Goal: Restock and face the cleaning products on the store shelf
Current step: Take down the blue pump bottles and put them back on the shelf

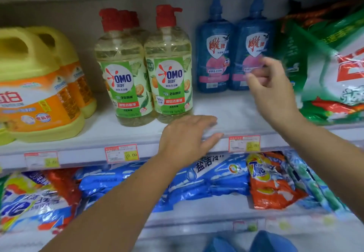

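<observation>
Down on the lower shelf it's just bags of washing powder [206, 181], nothing to do there. Above that, the left hand [187, 137] lies flat on the front lip of the shelf [88, 133], fingers straight, holding nothing. Looks like it's bracing. The right hand [269, 86] is up in front of the right blue bottle [254, 41], fingers loosely curled and empty. It's blurry, so I can't tell if it touches the bottle. That bottle and the left blue bottle [214, 54] sit well back, with bare shelf in front, while the green-label bottles [169, 70] beside them stand near the edge. So my guess is the move is pulling the blue pair forward. I'd grip low on the body, not the pump, slide rather than lift, line them up over the price tag [244, 143], labels out, and mind the green bag [325, 70] leaning in from the right.
</observation>
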{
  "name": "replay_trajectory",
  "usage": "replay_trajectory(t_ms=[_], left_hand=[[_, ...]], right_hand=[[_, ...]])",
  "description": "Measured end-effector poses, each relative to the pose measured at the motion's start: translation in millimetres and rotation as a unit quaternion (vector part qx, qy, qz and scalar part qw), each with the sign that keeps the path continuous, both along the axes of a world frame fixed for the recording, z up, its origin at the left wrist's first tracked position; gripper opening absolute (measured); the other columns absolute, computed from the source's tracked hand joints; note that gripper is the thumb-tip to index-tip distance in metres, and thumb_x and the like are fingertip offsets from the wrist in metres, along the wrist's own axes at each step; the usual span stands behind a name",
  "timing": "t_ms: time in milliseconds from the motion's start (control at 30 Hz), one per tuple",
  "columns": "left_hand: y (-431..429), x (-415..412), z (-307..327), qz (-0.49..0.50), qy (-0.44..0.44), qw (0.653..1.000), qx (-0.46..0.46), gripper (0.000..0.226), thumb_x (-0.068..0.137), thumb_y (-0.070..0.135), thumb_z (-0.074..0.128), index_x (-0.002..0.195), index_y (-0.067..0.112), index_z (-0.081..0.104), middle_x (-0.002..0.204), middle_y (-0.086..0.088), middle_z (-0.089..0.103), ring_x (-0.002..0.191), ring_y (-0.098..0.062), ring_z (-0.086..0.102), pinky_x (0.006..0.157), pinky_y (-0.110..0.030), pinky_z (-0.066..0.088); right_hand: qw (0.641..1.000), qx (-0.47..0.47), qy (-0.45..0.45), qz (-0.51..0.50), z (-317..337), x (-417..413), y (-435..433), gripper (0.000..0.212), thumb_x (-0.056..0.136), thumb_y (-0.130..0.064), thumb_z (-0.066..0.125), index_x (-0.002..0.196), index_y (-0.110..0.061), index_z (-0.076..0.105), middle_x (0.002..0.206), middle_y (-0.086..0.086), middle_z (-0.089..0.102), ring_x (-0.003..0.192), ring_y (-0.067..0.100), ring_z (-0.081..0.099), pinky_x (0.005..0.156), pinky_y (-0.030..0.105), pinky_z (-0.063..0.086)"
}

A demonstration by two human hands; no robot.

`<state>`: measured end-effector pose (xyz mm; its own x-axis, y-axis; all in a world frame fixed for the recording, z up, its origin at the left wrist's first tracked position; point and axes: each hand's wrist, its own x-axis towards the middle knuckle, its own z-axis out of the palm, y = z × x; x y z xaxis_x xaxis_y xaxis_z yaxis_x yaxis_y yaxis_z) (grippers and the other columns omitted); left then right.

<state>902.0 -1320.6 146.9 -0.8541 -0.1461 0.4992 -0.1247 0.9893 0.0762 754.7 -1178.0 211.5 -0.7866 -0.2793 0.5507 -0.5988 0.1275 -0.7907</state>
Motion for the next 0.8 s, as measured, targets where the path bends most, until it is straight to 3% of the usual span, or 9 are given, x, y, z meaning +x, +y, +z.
replay_trajectory(t_ms=[100, 200, 300, 367, 467, 567, 633, 700, 800], left_hand=[[2.0, 30.1, -9.0, -0.068, 0.059, 0.995, 0.041, 0.051, 0.095, 0.052, 0.045, 0.137, 0.025, 0.054, 0.146, 0.002, 0.05, 0.139, -0.017, 0.039, 0.115, -0.037, 0.032], [7.2, 81.9, -48.7, -0.095, 0.107, 0.989, 0.036, 0.043, 0.094, 0.038, 0.051, 0.129, 0.015, 0.061, 0.142, -0.006, 0.054, 0.135, -0.021, 0.043, 0.116, -0.029, 0.026], [3.9, 134.7, -109.4, -0.111, 0.004, 0.99, 0.088, 0.043, 0.094, 0.04, 0.051, 0.132, 0.02, 0.057, 0.144, -0.002, 0.051, 0.13, -0.02, 0.047, 0.111, -0.032, 0.037], [-1.6, 157.4, -145.6, -0.111, -0.121, 0.981, 0.107, 0.051, 0.092, 0.049, 0.049, 0.137, 0.026, 0.052, 0.149, -0.001, 0.046, 0.132, -0.021, 0.048, 0.109, -0.037, 0.042], [-6.4, 176.5, -173.1, -0.06, -0.264, 0.951, 0.149, 0.073, 0.082, 0.067, 0.034, 0.145, 0.032, 0.044, 0.158, 0.0, 0.033, 0.141, -0.021, 0.039, 0.116, -0.034, 0.031], [-8.8, 195.1, -181.7, -0.031, -0.341, 0.926, 0.162, 0.089, 0.072, 0.073, 0.016, 0.151, 0.035, 0.031, 0.162, 0.005, 0.021, 0.146, -0.017, 0.029, 0.116, -0.027, 0.025], [-10.0, 206.9, -183.9, -0.031, -0.358, 0.916, 0.175, 0.083, 0.077, 0.073, 0.022, 0.151, 0.036, 0.029, 0.161, 0.007, 0.022, 0.145, -0.016, 0.029, 0.116, -0.026, 0.025], [-11.0, 218.7, -183.8, -0.015, -0.368, 0.908, 0.198, 0.067, 0.092, 0.062, 0.043, 0.151, 0.035, 0.03, 0.16, 0.009, 0.023, 0.145, -0.014, 0.029, 0.116, -0.025, 0.025], [-8.8, 229.4, -181.0, -0.008, -0.383, 0.898, 0.214, 0.063, 0.096, 0.048, 0.054, 0.152, 0.036, 0.028, 0.16, 0.009, 0.023, 0.144, -0.011, 0.027, 0.116, -0.025, 0.026]], right_hand=[[0.985, 0.038, -0.049, 0.16, -37.0, 72.3, 34.7, 0.028, 0.095, -0.019, 0.061, 0.117, -0.036, 0.055, 0.102, -0.007, 0.065, 0.098, 0.021, 0.066, 0.093, 0.036, 0.052], [0.938, 0.193, -0.149, 0.248, -92.1, 108.6, 61.0, 0.024, 0.091, -0.037, 0.067, 0.111, -0.042, 0.058, 0.106, -0.01, 0.066, 0.098, 0.015, 0.066, 0.094, 0.042, 0.053], [0.871, 0.349, -0.208, 0.276, -150.5, 134.9, 82.2, 0.053, 0.073, -0.06, 0.065, 0.122, -0.05, 0.047, 0.128, -0.017, 0.055, 0.111, -0.003, 0.057, 0.098, 0.026, 0.05], [0.841, 0.388, -0.245, 0.287, -188.3, 148.5, 92.3, 0.074, 0.073, -0.054, 0.074, 0.135, -0.05, 0.033, 0.139, -0.017, 0.047, 0.122, -0.003, 0.049, 0.103, 0.021, 0.044], [0.851, 0.404, -0.248, 0.224, -232.8, 163.1, 101.8, 0.097, 0.069, -0.044, 0.086, 0.147, -0.034, 0.029, 0.14, -0.012, 0.046, 0.125, 0.003, 0.047, 0.107, 0.021, 0.037], [0.875, 0.407, -0.196, 0.174, -257.1, 175.7, 103.1, 0.089, 0.052, -0.055, 0.087, 0.128, -0.038, 0.043, 0.123, -0.018, 0.054, 0.11, 0.001, 0.053, 0.094, 0.02, 0.04], [0.873, 0.418, -0.199, 0.15, -272.1, 181.9, 103.1, 0.096, 0.045, -0.063, 0.087, 0.126, -0.038, 0.043, 0.117, -0.017, 0.057, 0.106, 0.002, 0.058, 0.092, 0.027, 0.05], [0.856, 0.465, -0.193, 0.117, -282.5, 185.5, 103.0, 0.106, 0.046, -0.062, 0.087, 0.134, -0.035, 0.033, 0.119, -0.014, 0.053, 0.108, 0.01, 0.058, 0.092, 0.034, 0.053], [0.846, 0.493, -0.181, 0.096, -272.9, 186.6, 93.2, 0.099, 0.052, -0.056, 0.081, 0.135, -0.032, 0.032, 0.117, -0.011, 0.051, 0.107, 0.018, 0.06, 0.087, 0.035, 0.054]])
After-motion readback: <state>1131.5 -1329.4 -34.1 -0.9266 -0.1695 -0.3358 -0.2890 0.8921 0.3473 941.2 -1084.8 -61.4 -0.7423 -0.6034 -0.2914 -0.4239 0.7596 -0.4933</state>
